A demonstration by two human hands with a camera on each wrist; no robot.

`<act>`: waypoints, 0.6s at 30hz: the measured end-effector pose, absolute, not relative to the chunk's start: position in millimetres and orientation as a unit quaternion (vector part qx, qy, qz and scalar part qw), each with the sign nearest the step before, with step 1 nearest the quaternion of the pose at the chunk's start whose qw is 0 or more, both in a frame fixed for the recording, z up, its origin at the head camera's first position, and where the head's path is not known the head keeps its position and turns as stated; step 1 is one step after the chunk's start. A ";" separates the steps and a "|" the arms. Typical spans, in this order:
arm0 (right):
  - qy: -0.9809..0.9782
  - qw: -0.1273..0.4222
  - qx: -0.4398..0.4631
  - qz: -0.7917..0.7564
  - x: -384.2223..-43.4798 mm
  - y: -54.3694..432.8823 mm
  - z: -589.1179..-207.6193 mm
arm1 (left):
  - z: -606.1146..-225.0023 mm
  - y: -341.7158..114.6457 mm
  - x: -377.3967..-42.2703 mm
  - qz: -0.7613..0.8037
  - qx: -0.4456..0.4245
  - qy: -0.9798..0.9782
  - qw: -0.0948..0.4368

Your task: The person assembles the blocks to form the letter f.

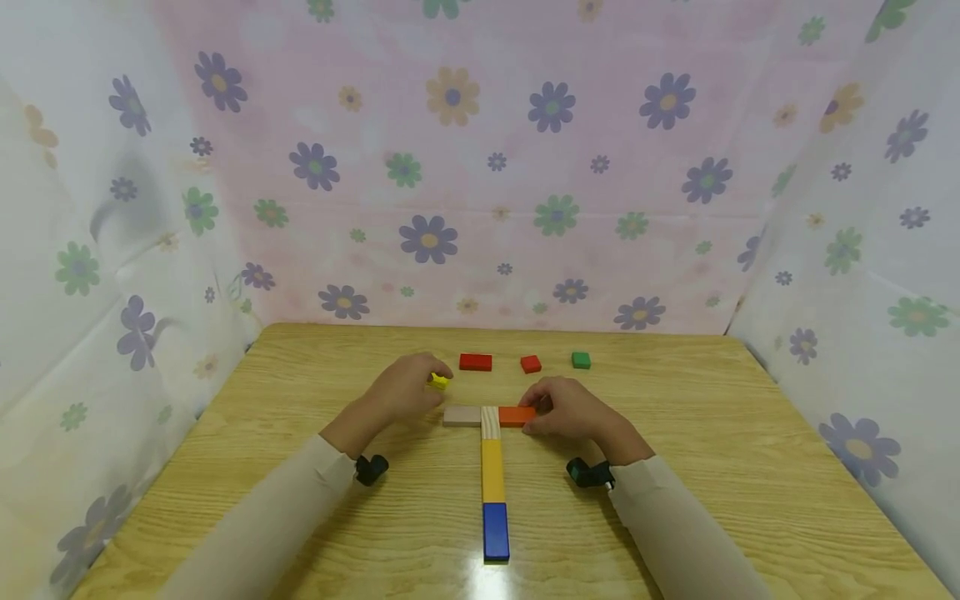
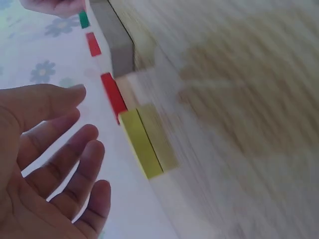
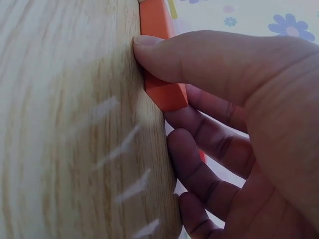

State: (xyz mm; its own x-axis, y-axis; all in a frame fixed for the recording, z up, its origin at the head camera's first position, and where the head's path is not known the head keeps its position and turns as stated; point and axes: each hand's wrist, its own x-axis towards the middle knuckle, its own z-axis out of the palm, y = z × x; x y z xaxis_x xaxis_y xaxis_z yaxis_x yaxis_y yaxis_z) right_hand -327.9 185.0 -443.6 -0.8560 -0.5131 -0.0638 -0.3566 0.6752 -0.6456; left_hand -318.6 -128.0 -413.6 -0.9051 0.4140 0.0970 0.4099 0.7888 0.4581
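The orange block (image 1: 516, 417) lies flat on the table (image 1: 300, 533), its left end against the pale block (image 1: 490, 423). The right hand (image 1: 572, 408) pinches its outer part between thumb and fingers. Across from it, the grey block (image 1: 462, 417) meets the pale block's other side, and the amber block (image 1: 492, 471) and blue block (image 1: 496, 531) run on in line toward the person, so the five make a T.

Just beside the left hand (image 1: 405, 387) sits the yellow block (image 1: 438, 382); the left wrist view shows that hand's fingers apart and loosely bent, holding nothing. Farther back stand the red block (image 1: 476, 362), a small red one (image 1: 531, 364) and the green block (image 1: 581, 360), spaced in a loose row.

The tabletop is yellowish wood with fine grain running crosswise and rounded far corners; a white glare (image 1: 489, 579) shines at the near edge. Flowered cloth (image 1: 495, 183) encloses the table on three sides: pinkish at the back, whiter and creased at the sides, printed with purple, green and orange blooms.
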 end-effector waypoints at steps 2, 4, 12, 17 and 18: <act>0.907 0.121 -0.239 -0.325 -328.0 184.7 -443.8 | -412.5 -131.0 -321.0 0.235 0.223 0.946 0.007; 0.907 0.121 -0.238 -0.325 -327.8 184.5 -444.1 | -412.7 -133.5 -324.1 0.228 0.226 0.947 0.009; 0.908 0.124 -0.230 -0.329 -327.9 184.3 -446.0 | -416.1 -141.4 -339.6 0.188 0.244 0.951 0.015; 0.908 0.123 -0.229 -0.329 -327.1 184.0 -444.7 | -415.9 -145.7 -348.9 0.178 0.256 0.950 0.022; 0.908 0.122 -0.229 -0.328 -326.9 183.9 -444.7 | -416.4 -146.6 -350.8 0.180 0.258 0.949 0.024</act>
State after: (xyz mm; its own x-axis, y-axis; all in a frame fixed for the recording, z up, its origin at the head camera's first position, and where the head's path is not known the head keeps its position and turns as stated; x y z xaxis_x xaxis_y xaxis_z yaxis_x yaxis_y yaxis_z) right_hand -326.9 183.9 -444.7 -0.8652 -0.4964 -0.0716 -0.3360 0.6796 -0.6521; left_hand -350.8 -146.6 -416.4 -0.8652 0.4992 0.0467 0.4816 0.8014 0.3547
